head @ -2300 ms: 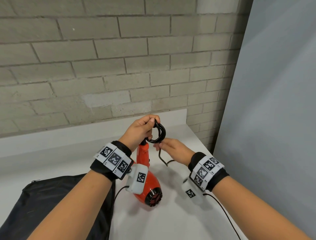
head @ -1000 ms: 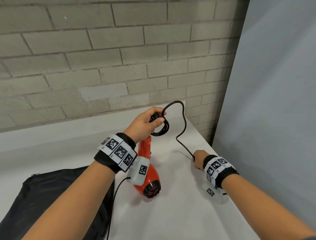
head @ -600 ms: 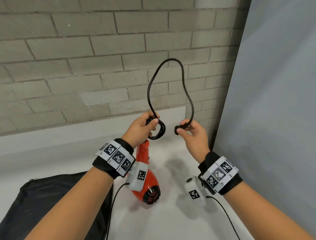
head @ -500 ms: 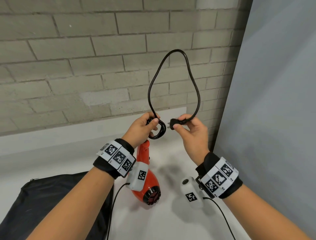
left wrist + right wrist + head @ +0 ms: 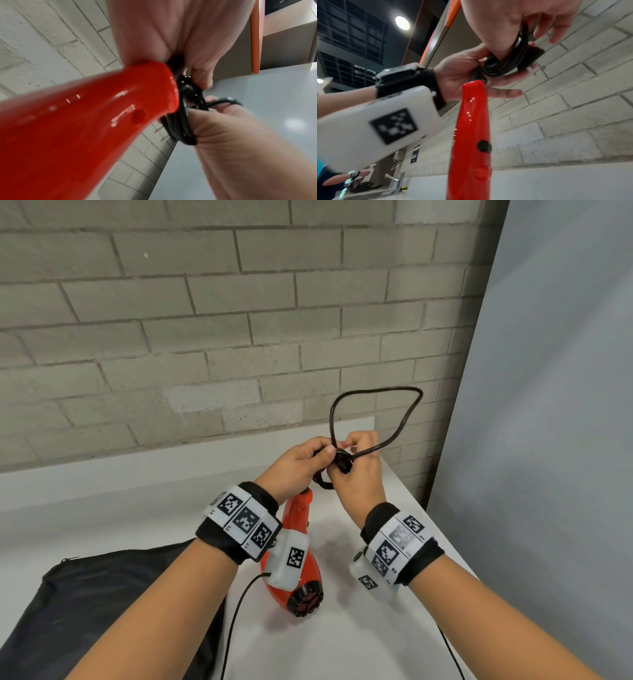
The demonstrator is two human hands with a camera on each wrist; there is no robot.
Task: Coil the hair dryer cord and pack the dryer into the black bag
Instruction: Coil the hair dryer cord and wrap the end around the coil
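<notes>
**Left hand pins coil, right hand tucks plug end**

Left hand (image 5: 301,462) grips the coiled cord (image 5: 503,65) against the top of the dryer's handle; our fingers curl round the bundle, thumb on top. Our right hand (image 5: 356,474) pinches the plug end just beside that bundle, touching it, fingers curled on the cord. One last loose loop (image 5: 373,412) stands up above both hands.

Nearest us, the black bag (image 5: 102,594) lies flat on the white table (image 5: 342,645), lower left, with the red hair dryer (image 5: 301,573) just beside its edge, nozzle end down near the table and handle rising toward our hands. Whether the nozzle rests on the table we cannot tell. Beyond the hands: the brick wall (image 5: 205,320); a grey panel (image 5: 548,405) on the right.

Judgement on the step: the coil is nearly done and packing has not begun. To finish well, we should draw the loop down to match the other turns, keep the left grip firm so they do not spring apart, and tuck the plug through or under the bundle. Slack grip risks the coil unwinding on the way to the bag.
</notes>
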